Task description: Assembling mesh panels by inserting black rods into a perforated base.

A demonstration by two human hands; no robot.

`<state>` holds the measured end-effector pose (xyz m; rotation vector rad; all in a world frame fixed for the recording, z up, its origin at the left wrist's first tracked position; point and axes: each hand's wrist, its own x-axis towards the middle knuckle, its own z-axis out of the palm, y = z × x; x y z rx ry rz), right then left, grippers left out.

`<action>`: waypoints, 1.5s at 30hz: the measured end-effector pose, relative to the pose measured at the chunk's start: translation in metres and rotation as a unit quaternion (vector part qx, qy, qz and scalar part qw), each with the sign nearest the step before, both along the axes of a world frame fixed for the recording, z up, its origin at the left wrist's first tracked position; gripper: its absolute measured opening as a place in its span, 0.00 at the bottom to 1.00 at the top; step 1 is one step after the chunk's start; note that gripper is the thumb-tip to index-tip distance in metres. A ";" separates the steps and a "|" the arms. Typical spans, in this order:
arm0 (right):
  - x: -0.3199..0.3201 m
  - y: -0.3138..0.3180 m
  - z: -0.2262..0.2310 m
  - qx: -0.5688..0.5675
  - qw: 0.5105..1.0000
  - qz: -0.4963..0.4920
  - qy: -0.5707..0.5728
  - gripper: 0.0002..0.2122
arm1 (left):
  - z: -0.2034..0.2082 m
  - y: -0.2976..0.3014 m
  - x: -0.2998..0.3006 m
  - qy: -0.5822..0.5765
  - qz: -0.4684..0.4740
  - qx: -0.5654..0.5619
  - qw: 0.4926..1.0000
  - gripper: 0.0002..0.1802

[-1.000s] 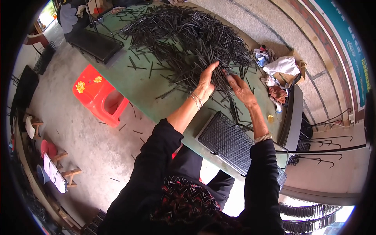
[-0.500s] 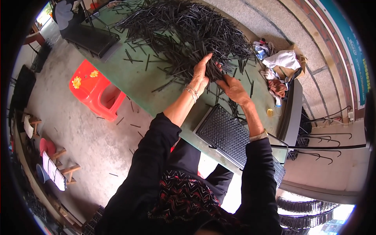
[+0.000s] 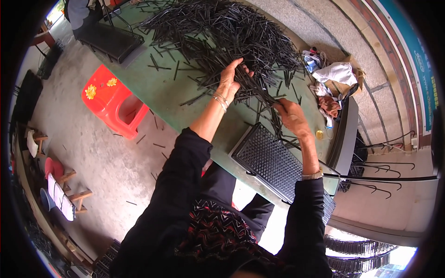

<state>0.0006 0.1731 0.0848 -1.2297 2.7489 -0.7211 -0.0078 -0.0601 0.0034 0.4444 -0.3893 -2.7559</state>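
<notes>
A large heap of thin black strips [image 3: 250, 32] covers the far part of the green table [image 3: 160, 99]. At its near edge my left hand [image 3: 229, 79] is curled around one end of a bundle of black strips [image 3: 260, 91]. My right hand [image 3: 293, 118] grips the other end, lower and to the right, so the bundle slants between my hands. Below my right hand lies a black tray with a grid of small holes [image 3: 273, 160], close to the table's near edge. A few loose strips rest between the bundle and the tray.
A red plastic stool [image 3: 104, 99] stands left of the table. At the right edge are a cardboard box with white bags [image 3: 340, 76] and a small yellowish cup [image 3: 321, 135]. Another black tray [image 3: 109, 44] sits far left; metal hooks [image 3: 384, 169] stick out at right.
My right hand has moved right and toward me, away from my left hand, so more of the bundle shows between them. My left hand has shifted slightly left.
</notes>
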 end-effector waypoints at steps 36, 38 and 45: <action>0.033 -0.089 -0.039 -0.430 0.810 -0.033 -0.398 0.37 | -0.043 0.045 0.091 -0.021 -0.001 -0.635 0.772 0.45; 0.041 -0.098 -0.053 -0.456 0.803 -0.049 -0.382 0.28 | -0.056 0.049 0.093 -0.054 0.004 -0.655 0.753 0.49; 0.034 -0.095 -0.035 -0.527 0.747 -0.093 -0.395 0.14 | -0.051 0.059 0.090 -0.078 0.050 -0.686 0.721 0.35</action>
